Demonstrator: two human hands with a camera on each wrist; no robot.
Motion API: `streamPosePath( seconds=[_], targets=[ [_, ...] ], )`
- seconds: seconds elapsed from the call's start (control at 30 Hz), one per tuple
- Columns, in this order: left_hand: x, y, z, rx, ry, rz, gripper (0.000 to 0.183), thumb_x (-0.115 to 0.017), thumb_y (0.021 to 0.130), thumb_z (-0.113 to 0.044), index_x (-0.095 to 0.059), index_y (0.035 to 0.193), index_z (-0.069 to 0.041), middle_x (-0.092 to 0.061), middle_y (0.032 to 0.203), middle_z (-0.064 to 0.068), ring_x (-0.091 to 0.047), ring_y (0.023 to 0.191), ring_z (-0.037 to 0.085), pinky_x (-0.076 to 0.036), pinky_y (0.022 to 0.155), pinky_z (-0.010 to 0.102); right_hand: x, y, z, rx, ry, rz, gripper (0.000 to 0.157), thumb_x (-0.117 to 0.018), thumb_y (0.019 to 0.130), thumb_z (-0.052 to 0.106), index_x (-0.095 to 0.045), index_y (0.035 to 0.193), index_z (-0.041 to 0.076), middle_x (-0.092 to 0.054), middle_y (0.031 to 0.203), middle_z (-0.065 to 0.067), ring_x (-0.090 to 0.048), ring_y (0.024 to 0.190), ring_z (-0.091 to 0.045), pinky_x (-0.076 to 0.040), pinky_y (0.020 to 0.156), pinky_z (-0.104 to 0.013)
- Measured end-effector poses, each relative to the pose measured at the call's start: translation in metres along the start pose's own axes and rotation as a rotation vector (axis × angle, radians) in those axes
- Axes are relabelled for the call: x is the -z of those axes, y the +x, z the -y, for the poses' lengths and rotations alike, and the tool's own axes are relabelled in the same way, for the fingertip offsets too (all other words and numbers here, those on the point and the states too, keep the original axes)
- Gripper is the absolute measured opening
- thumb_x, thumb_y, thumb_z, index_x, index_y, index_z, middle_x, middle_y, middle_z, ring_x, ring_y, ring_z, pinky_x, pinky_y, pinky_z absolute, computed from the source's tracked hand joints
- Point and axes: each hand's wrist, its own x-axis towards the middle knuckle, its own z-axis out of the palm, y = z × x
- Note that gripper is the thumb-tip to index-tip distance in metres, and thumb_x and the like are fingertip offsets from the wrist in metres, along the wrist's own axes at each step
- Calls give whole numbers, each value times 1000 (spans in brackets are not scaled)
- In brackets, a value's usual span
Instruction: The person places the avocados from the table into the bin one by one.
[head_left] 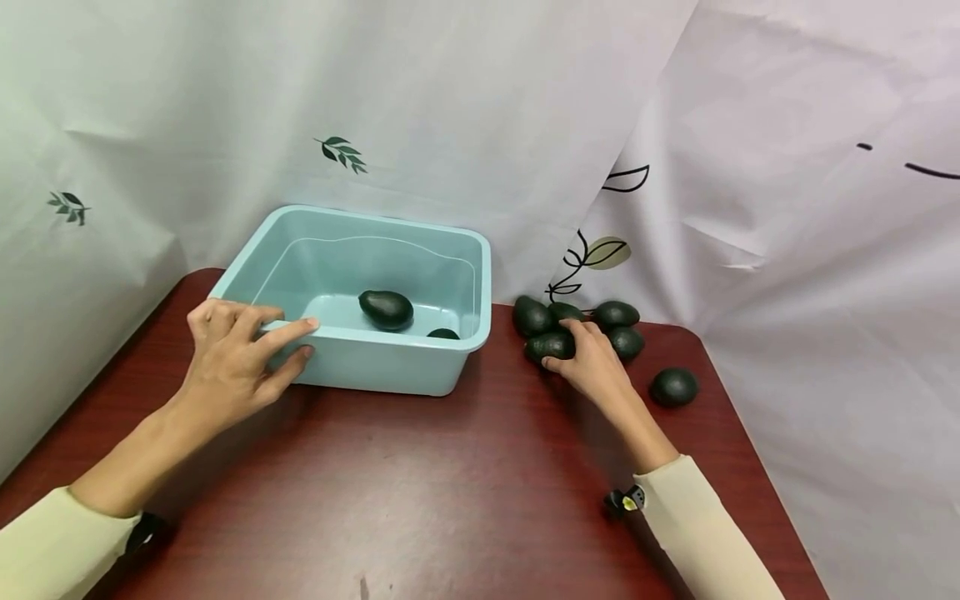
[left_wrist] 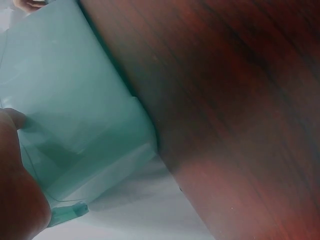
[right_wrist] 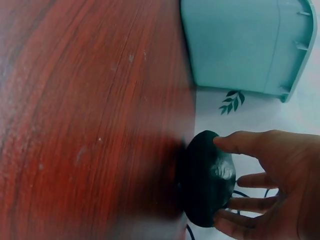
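A light blue plastic basin (head_left: 375, 362) stands at the back left of the table. My left hand (head_left: 234, 354) grips its near rim, fingers over the edge and thumb against the outer wall; the left wrist view shows the thumb (left_wrist: 17, 165) on that wall. Inside the basin lies one dark green avocado (head_left: 386, 309), and a second avocado (head_left: 443, 333) is mostly hidden by the rim. To the right, my right hand (head_left: 592, 354) holds an avocado (head_left: 547, 347) between thumb and fingers, low at the table; in the right wrist view this avocado (right_wrist: 205, 177) has fingers on both sides.
Several more avocados, such as one at the back (head_left: 615, 314), cluster round my right hand. A separate avocado (head_left: 674, 387) lies near the right edge of the red-brown table (head_left: 420, 483). A white patterned cloth (head_left: 465, 108) hangs behind the table.
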Motion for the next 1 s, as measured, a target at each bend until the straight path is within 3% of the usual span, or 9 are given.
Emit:
streamPosePath(
  seconds=[0.37, 0.6, 0.8, 1.0],
  targets=[
    [1, -2, -2, 15, 16, -39, 36, -56, 117, -48, -75, 125, -20, -60, 104, 25, -43, 97, 46, -22, 93, 73, -4, 4, 3, 46, -37, -3, 63, -91, 93, 25, -66, 148, 6, -62, 152, -26, -58, 146, -50, -49, 121, -66],
    [-2, -3, 0, 16, 13, -42, 35, -57, 117, -48, -76, 125, -20, -61, 103, 25, -43, 96, 46, -22, 93, 74, -5, 3, 1, 57, -52, -6, 61, -93, 90, 21, -63, 140, 6, -67, 146, -25, -65, 136, -49, -53, 115, -64],
    [-4, -5, 2, 14, 9, -29, 34, -59, 115, -47, -76, 127, -20, -61, 104, 26, -43, 97, 46, -22, 93, 75, -9, 0, -4, 66, 2, -10, 59, -95, 89, 20, -60, 135, 8, -73, 138, -24, -72, 122, -42, -58, 104, -60],
    [-6, -5, 2, 14, 9, -40, 34, -58, 115, -47, -77, 126, -21, -61, 103, 25, -43, 97, 46, -22, 94, 75, -9, -2, -4, 88, 24, -11, 66, -91, 93, 23, -61, 150, 6, -68, 152, -27, -66, 140, -45, -54, 117, -62]
  ],
)
